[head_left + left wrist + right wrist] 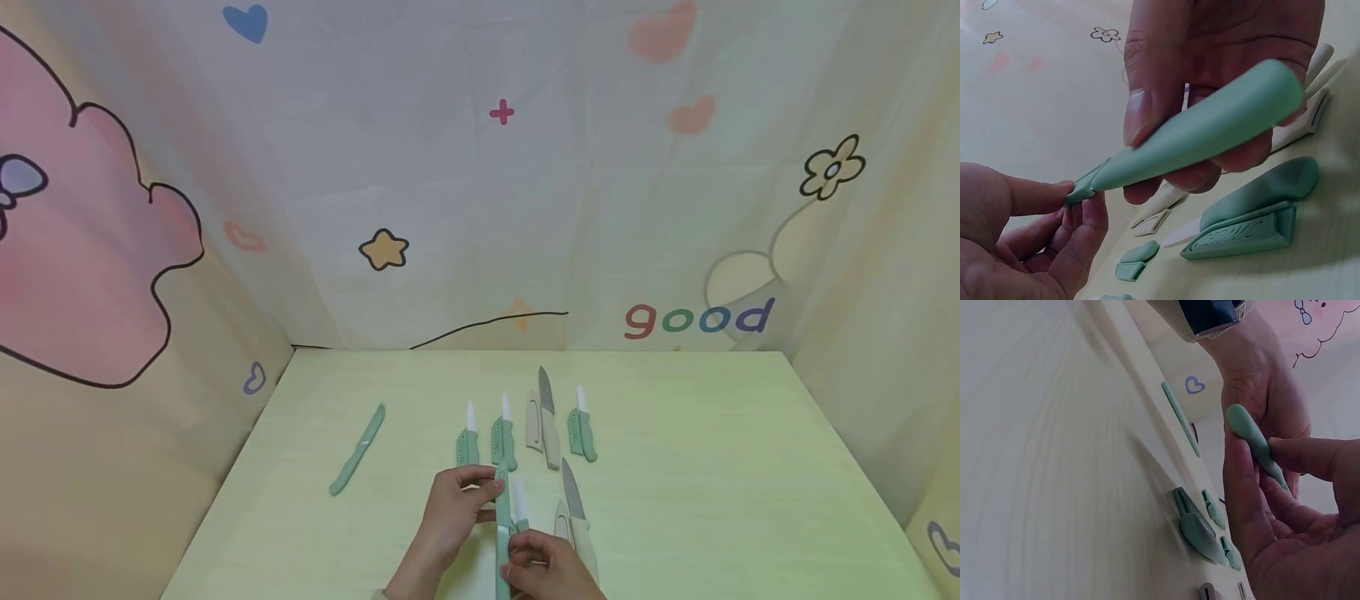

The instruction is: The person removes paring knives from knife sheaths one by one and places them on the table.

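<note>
In front of me I hold a green-handled paring knife, with a green sheath over its blade. My left hand pinches the sheath between thumb and fingers. The handle is gripped by my right hand, thumb on one side and fingers on the other. Sheath and handle meet end to end in the left wrist view. Just beyond and below lies another green knife, its pale blade bare and its sheath alongside. Close to my right hand is a cream-handled knife with a grey blade.
Across the back of the table lie several green knives, such as one at the right, and a cream knife, each beside its sheath. A sheathed green knife lies apart at left. Printed curtains enclose the table.
</note>
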{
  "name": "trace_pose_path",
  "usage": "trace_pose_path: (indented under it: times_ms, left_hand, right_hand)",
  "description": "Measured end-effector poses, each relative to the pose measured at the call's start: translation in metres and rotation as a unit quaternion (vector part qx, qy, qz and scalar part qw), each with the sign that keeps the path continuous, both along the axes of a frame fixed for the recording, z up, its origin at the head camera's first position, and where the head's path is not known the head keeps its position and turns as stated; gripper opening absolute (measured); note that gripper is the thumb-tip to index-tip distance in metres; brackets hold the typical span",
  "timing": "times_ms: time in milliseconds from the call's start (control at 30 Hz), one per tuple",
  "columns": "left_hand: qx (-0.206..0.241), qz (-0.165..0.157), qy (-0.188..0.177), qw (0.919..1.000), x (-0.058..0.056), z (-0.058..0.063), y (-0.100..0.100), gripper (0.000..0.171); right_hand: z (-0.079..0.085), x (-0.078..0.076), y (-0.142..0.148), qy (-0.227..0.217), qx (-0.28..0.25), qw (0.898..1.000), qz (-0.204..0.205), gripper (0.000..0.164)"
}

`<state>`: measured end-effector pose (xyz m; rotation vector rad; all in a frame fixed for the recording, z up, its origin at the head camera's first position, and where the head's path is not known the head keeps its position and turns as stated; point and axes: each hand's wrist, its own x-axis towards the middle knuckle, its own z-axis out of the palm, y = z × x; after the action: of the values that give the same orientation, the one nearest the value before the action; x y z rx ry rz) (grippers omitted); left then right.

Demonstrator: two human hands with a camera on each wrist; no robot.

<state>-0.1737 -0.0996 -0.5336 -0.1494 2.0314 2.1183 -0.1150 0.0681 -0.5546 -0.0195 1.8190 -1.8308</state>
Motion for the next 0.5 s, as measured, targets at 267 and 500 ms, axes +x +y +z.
trace_pose_path:
  times_ms: [267,500]
  left_hand:
    - [-0.009,0.002,-0.001,1.0,0.0005,0.0005,-0.0001,0.019]
    - [-0.008,0.005,0.003,1.0,0.0006,0.0017,-0.0017,0.021]
  right_hand:
    - [-0.0018,0.0017,0.0021,0.009,0.008,1.0,0.012,0.024]
    - [0.0014,0.0038,0.0027,0.008,0.014,1.0,0.021,0.025]
